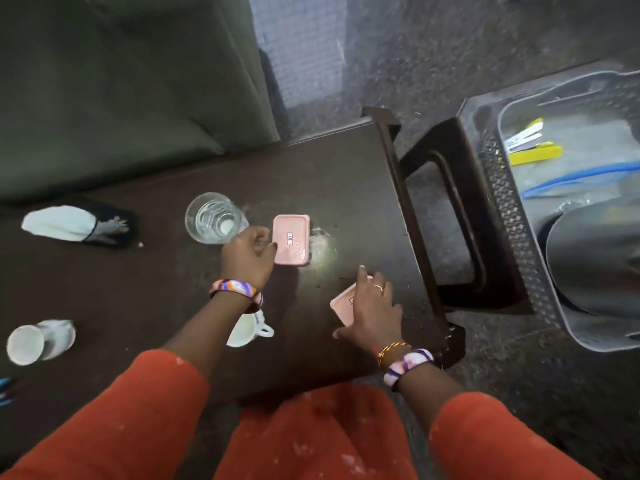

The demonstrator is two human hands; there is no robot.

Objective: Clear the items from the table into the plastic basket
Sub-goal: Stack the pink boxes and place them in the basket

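Plastic basket (512,216) is sitting on the floor right of the counter (346,174), already holding a metal pot, yellow packets and blue cord; its far side is running out of frame. Clearing looks partly done. Drinking glass (213,218), two white cups (36,341), a cloth and both pink boxes are waiting. Left hand (247,256) is curling around the far pink box (291,239); right hand (372,311) is spreading over the near pink box (343,303), hiding the grip.

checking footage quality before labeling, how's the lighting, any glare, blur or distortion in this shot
Head view: dim and soft overall; one bright glare patch on the table right of the far pink container. Wide-angle bending curves the table edge and the plastic basket. The white cup at the left edge looks smeared. Both hands, left hand and right hand, are fairly sharp.
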